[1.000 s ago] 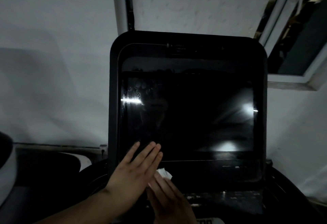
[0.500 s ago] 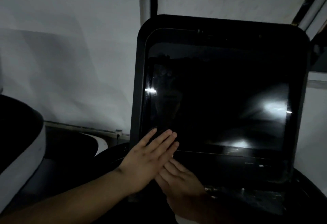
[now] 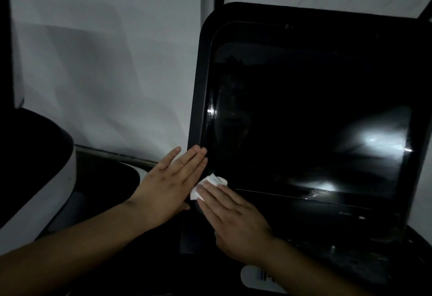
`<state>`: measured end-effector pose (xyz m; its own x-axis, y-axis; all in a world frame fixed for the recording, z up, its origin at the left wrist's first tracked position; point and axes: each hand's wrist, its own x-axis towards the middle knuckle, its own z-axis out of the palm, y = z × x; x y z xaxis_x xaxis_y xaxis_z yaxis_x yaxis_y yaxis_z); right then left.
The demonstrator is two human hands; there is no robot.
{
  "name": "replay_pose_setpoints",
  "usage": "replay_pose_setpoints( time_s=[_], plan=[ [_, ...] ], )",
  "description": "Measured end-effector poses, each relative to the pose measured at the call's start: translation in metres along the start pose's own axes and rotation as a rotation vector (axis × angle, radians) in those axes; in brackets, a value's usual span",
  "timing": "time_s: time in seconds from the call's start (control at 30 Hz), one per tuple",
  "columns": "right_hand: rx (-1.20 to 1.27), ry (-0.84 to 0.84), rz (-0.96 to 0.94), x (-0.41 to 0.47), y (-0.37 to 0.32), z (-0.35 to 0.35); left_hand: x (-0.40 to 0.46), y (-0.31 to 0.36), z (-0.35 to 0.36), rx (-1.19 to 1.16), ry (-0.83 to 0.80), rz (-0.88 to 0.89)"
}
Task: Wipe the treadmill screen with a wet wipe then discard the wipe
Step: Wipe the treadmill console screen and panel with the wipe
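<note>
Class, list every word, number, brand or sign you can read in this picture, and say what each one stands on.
No text can be read here.
Pale marks on the bezel below the treadmill screen: too small to read.
White label at the bottom edge: dark bars only, blurred, unreadable.

Dim room, pale grey wall (image 3: 105, 62) with soft shadows, a black-and-white rounded object (image 3: 46, 146) at the left.

Treadmill screen (image 3: 304, 132): right rim cut by picture edge; bezel markings (image 3: 346, 213) too small to read.
Wet wipe (image 3: 216, 180): mostly covered by right hand (image 3: 233, 221) fingers.
White label (image 3: 259, 277): print unreadable in dimness.
Black-and-white object (image 3: 35, 179), left: cropped, unidentifiable.
</note>
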<state>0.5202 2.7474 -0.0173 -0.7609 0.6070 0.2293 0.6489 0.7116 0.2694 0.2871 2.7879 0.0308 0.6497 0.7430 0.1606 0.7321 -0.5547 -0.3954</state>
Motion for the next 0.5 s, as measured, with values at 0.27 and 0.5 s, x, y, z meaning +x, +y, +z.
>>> replay_pose_setpoints(
  time_s=[0.27, 0.5],
  plan=[
    [-0.094, -0.028, 0.043, 0.046, 0.073, -0.048, -0.001, -0.001, -0.005, -0.112, 0.042, -0.056],
    [-0.104, 0.077, 0.265, 0.106, 0.149, -0.102, -0.004, 0.007, 0.001, -0.146, 0.023, -0.094]
  ],
)
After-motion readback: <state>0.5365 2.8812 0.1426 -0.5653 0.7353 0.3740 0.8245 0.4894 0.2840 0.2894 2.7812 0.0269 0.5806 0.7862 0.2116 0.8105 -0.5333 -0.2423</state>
